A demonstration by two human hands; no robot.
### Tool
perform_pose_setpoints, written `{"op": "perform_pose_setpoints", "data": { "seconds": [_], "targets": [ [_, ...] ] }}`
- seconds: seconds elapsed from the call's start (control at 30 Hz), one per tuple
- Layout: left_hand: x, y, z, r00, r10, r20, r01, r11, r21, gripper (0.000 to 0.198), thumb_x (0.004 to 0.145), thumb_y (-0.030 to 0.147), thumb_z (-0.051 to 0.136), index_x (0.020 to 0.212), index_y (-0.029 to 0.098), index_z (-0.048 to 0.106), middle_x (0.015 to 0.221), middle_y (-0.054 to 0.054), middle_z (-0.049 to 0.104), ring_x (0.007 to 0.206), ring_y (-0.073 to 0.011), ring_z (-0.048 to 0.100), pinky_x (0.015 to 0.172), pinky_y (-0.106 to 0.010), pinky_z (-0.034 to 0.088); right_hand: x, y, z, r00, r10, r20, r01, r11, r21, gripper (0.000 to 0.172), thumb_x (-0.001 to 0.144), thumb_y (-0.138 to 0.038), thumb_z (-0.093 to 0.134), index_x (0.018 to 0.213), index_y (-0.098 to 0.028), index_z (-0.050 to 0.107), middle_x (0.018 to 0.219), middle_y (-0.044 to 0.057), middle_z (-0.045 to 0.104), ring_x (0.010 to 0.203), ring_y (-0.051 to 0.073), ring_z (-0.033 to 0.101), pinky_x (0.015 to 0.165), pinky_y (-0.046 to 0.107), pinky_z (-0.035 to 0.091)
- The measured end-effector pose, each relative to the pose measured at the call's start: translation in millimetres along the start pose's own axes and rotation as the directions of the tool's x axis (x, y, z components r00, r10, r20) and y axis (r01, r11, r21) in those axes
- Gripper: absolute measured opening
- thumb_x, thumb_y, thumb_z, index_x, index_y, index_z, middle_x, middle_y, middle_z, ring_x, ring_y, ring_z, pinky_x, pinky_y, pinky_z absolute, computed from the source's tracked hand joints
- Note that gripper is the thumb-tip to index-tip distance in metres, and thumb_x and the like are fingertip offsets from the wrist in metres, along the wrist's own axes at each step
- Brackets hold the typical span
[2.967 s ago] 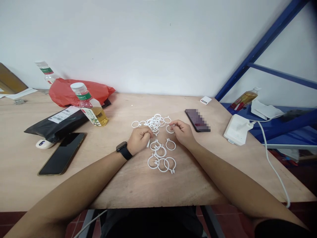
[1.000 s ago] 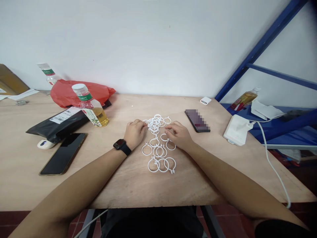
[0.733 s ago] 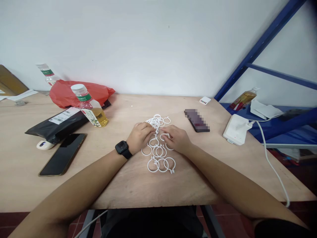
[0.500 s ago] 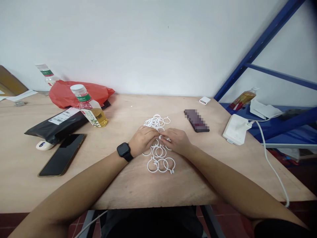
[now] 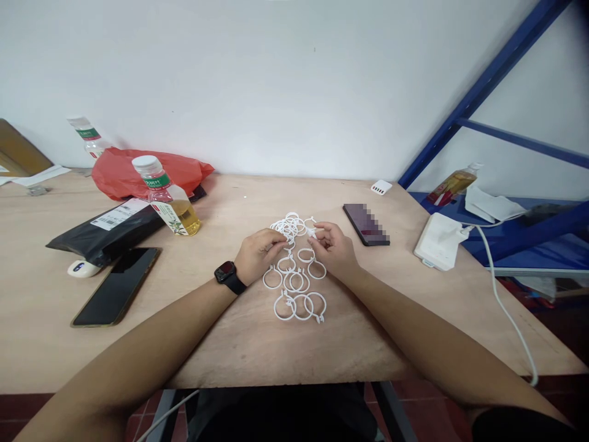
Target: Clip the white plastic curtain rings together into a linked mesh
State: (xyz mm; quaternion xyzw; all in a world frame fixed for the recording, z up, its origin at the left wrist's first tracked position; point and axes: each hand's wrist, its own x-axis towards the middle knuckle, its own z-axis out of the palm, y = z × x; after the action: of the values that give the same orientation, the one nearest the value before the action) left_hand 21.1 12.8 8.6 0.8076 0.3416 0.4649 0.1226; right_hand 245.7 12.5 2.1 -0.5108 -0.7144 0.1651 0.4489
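My left hand [image 5: 260, 253], with a black smartwatch [image 5: 229, 276] at its wrist, is closed, thumb and forefinger pinched on a white plastic ring [image 5: 291, 244] at the near edge of a heap of rings [image 5: 288, 226]. My right hand [image 5: 335, 250] is at the heap's right side, its thumb and forefinger on the small white clip end of another ring [image 5: 311, 232]. Between my wrists, several loose rings lie flat in rough rows, among them an overlapping pair [image 5: 296, 291] and a nearer group [image 5: 302, 318]. Small clips stick out from their rims.
Left are a bottle [image 5: 168, 199], a red bag [image 5: 138, 169], a black parcel [image 5: 105, 233], a white earbud case [image 5: 83, 269] and a phone [image 5: 117, 288]. Right are another phone [image 5: 365, 224], a white charger [image 5: 381, 187], a white power strip [image 5: 439, 241] with cable, and a blue frame [image 5: 483, 92].
My hands have parted from where their fingertips met. The left drew slightly left, while the right moved a little away from me toward the heap. More loose rings now show between them.
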Motion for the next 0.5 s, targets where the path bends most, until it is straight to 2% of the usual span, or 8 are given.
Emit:
{"op": "perform_pose_setpoints", "data": {
  "seconds": [0.07,0.2,0.37,0.5],
  "targets": [
    [0.1,0.0,0.2,1.0,-0.01,-0.004,0.01,1.0,0.016,0.01,0.092,0.025,0.06,0.096,0.019,0.067,0.093,-0.005,0.073,0.087,-0.016,0.068,0.08,-0.031,0.056,1.6,0.8,-1.3,1.0,0.016,-0.011,-0.016,0.999,0.042,0.036,0.084,-0.031,0.062,0.118,-0.02,0.059,0.072,-0.002,0.067,0.051,0.01,0.053,0.056,0.024,0.046],
    [0.3,2.7,-0.5,1.0,-0.006,-0.02,0.007,1.0,0.025,0.014,0.088,0.016,0.057,0.098,0.018,0.066,0.094,-0.006,0.072,0.088,-0.0161,0.067,0.081,-0.031,0.055,2.9,1.6,-3.1,0.999,-0.039,0.001,0.039,0.998,0.046,0.024,0.086,-0.027,0.058,0.106,-0.02,0.069,0.071,-0.001,0.066,0.056,0.011,0.055,0.058,0.023,0.046],
    [1.0,5.4,-2.2,0.999,0.036,-0.015,-0.036,0.999,-0.024,0.02,0.083,0.009,0.052,0.095,0.018,0.066,0.092,-0.006,0.07,0.088,-0.0158,0.067,0.081,-0.031,0.056,2.9,3.2,-1.8,1.0,-0.015,-0.01,0.015,0.998,0.058,0.02,0.081,-0.027,0.063,0.097,-0.019,0.072,0.061,-0.003,0.06,0.051,0.009,0.051,0.053,0.022,0.044],
    [0.9,4.6,-2.1,0.999,0.044,-0.013,-0.045,0.998,-0.04,0.022,0.079,0.006,0.049,0.088,0.018,0.066,0.089,-0.005,0.069,0.085,-0.0156,0.066,0.079,-0.031,0.056,3.0,5.6,-1.9,0.999,0.04,0.014,-0.042,0.985,0.165,0.021,0.083,-0.029,0.06,0.098,-0.018,0.07,0.068,0.001,0.067,0.055,0.012,0.059,0.053,0.022,0.047]
  ]
}}
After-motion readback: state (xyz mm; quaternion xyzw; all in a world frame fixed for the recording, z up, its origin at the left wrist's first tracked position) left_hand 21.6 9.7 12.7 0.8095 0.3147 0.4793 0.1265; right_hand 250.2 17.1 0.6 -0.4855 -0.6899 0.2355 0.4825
